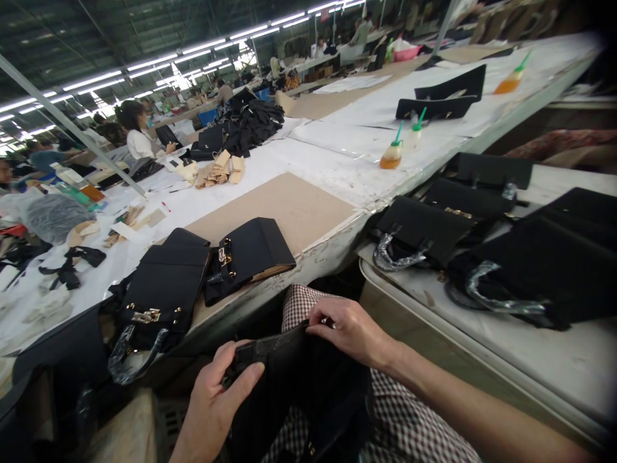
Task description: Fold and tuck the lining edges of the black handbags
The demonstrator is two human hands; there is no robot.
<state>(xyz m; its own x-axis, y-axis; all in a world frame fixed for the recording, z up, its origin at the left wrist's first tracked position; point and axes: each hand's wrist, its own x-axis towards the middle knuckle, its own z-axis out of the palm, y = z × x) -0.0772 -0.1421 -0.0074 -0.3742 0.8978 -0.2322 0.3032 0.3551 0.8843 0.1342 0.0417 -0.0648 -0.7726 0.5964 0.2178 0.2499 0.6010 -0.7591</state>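
Observation:
A black bag (289,386) lies across my lap, its upper edge raised between my two hands. My left hand (219,392) grips the left end of that edge, thumb on the near side and fingers behind. At the right end, my right hand (349,328) pinches the same edge between thumb and fingers. The lower part of the bag is dark, and its shape is hard to make out. Just beyond my hands, a black handbag (159,289) with gold hardware and a plastic-wrapped handle rests at the table edge, beside another black bag (255,251).
The long white table (332,154) runs ahead with a brown board (289,206) on it. Glue bottles (391,154) with green tips stand farther along. Several black handbags (424,231) sit on the right-hand table. A person (139,138) works across the table.

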